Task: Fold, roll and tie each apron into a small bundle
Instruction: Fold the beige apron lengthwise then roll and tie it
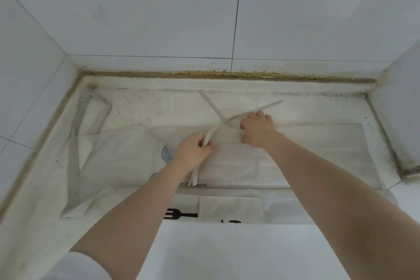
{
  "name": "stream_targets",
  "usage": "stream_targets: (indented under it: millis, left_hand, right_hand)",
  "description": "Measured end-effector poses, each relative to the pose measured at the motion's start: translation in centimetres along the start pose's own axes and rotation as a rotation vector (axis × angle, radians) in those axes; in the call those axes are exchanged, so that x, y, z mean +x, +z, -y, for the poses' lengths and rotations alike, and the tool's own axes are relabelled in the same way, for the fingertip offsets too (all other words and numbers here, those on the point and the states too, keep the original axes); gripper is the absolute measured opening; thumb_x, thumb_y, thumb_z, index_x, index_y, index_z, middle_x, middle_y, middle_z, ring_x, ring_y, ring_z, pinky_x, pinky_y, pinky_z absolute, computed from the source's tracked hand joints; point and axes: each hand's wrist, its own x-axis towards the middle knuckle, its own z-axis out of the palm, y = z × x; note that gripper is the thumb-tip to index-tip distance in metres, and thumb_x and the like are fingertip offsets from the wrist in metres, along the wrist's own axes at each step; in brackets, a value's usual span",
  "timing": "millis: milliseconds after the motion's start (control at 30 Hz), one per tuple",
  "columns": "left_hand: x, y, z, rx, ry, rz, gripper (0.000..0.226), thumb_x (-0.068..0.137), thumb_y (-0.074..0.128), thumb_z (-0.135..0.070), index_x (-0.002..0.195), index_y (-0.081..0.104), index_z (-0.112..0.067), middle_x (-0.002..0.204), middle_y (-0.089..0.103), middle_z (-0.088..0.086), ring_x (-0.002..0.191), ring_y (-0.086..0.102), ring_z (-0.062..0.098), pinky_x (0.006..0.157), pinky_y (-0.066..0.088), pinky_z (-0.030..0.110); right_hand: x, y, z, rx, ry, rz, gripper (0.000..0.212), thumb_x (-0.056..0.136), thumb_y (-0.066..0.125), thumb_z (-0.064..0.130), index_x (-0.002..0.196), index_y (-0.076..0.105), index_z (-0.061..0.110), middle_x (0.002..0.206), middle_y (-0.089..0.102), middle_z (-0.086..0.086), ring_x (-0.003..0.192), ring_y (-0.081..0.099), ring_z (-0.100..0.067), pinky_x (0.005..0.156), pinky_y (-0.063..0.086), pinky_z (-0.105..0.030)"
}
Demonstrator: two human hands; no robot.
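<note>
My white apron [238, 152] lies flat and folded on the counter. One long white strap [229, 120] lifts up off it and crosses another strap [210, 103]. Two strap ends [195, 177] hang down near me.

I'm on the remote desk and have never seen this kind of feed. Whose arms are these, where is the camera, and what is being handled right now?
There is no machine: a person wears one wide-angle camera on the head, looking down at their own bare arms. A white apron lies folded flat on a pale stone counter set against tiled walls. The left hand grips one apron strap, which runs up and to the right and crosses a second strap. The right hand rests on the folded cloth, fingers bent, where the straps cross. Another white cloth lies to the left. Nearer the camera sits white fabric printed with a black fork.
</note>
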Motion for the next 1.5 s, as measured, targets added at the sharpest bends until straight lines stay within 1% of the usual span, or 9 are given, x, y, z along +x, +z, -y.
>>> stream_targets:
  millis: [167,300,433,567,767,1000,1267,1400,1500]
  left_hand:
    - [-0.3,0.2,1.5,0.061,0.120,-0.104,0.034,0.087,0.057,-0.011,0.056,0.045,-0.017,0.068,0.044,0.001,0.076,0.044,0.018,0.064,0.027,0.027]
    - [-1.9,0.6,1.0,0.181,0.375,-0.193,0.012,0.084,0.059,-0.010,0.092,0.066,-0.006,0.088,0.057,0.007,0.079,0.053,0.020,0.070,0.042,0.031]
    - [-3.3,0.2,1.2,0.527,0.636,-0.305,0.056,0.077,0.049,-0.054,0.121,0.050,-0.019,0.121,0.052,0.007,0.112,0.044,0.025,0.095,0.033,0.040]
    - [-3.8,-2.8,1.8,0.754,0.446,0.034,0.085,0.073,0.008,-0.070,0.143,0.030,-0.027,0.144,0.039,-0.004,0.139,0.020,0.015,0.115,-0.003,0.040]
    - [-3.2,-7.1,3.4,1.133,0.331,0.072,0.036,0.089,0.050,-0.024,0.125,0.049,-0.023,0.123,0.051,0.000,0.116,0.047,0.021,0.092,0.035,0.032]
    - [-3.8,-9.5,4.5,1.245,0.200,-0.060,0.024,0.090,0.045,-0.007,0.113,0.049,-0.011,0.111,0.058,0.009,0.102,0.059,0.029,0.070,0.040,0.032]
    - [-4.3,-10.1,9.2,1.189,0.129,-0.003,0.033,0.095,0.042,-0.023,0.126,0.047,-0.014,0.138,0.039,0.006,0.134,0.032,0.025,0.113,0.016,0.037]
    - [-4.9,-11.9,10.0,1.103,-0.022,-0.092,0.028,0.094,0.039,-0.010,0.122,0.041,-0.008,0.118,0.053,0.012,0.107,0.058,0.032,0.082,0.043,0.036]
    - [-5.2,-12.3,10.1,1.022,-0.097,-0.217,0.029,0.092,0.040,-0.004,0.121,0.037,-0.004,0.115,0.047,0.015,0.094,0.060,0.034,0.063,0.039,0.036]
  right_hand:
    - [-2.7,-0.1,0.6,0.126,-0.068,-0.014,0.032,0.091,0.043,0.005,0.120,0.046,0.018,0.121,0.053,-0.005,0.113,0.050,-0.025,0.078,0.037,-0.032]
    - [-6.0,0.7,1.0,0.035,-0.255,-0.064,0.071,0.087,0.041,-0.004,0.146,0.023,0.031,0.123,0.049,-0.002,0.115,0.050,-0.023,0.081,0.043,-0.034]
    - [-8.4,2.1,1.1,-0.141,-0.424,-0.088,0.072,0.089,0.040,-0.002,0.148,0.018,0.033,0.124,0.047,-0.004,0.109,0.050,-0.026,0.077,0.040,-0.034]
    - [-10.0,3.1,1.0,-0.139,-0.398,0.072,0.072,0.093,0.044,0.007,0.147,0.013,0.044,0.146,0.038,0.003,0.125,0.046,-0.024,0.094,0.042,-0.032]
    - [-10.1,3.7,3.9,0.075,-0.201,0.070,0.060,0.090,0.044,0.043,0.144,0.028,0.023,0.133,0.051,0.001,0.118,0.053,-0.024,0.091,0.048,-0.036]
    - [-8.0,4.0,5.7,0.212,-0.003,0.208,0.094,0.079,0.040,0.077,0.147,-0.012,0.040,0.145,0.043,0.000,0.122,0.051,-0.026,0.093,0.047,-0.038]
    - [-7.0,3.5,6.5,0.085,0.148,0.131,0.078,0.088,0.038,0.067,0.148,-0.006,0.044,0.140,0.046,0.000,0.121,0.052,-0.025,0.090,0.045,-0.036]
    - [-6.4,3.7,6.8,0.082,0.181,0.117,0.084,0.087,0.042,0.065,0.148,-0.011,0.040,0.138,0.049,0.000,0.118,0.054,-0.025,0.087,0.047,-0.035]
    - [-6.1,3.5,6.8,0.086,0.180,0.089,0.083,0.089,0.040,0.063,0.149,-0.012,0.037,0.141,0.045,-0.001,0.120,0.051,-0.026,0.089,0.045,-0.036]
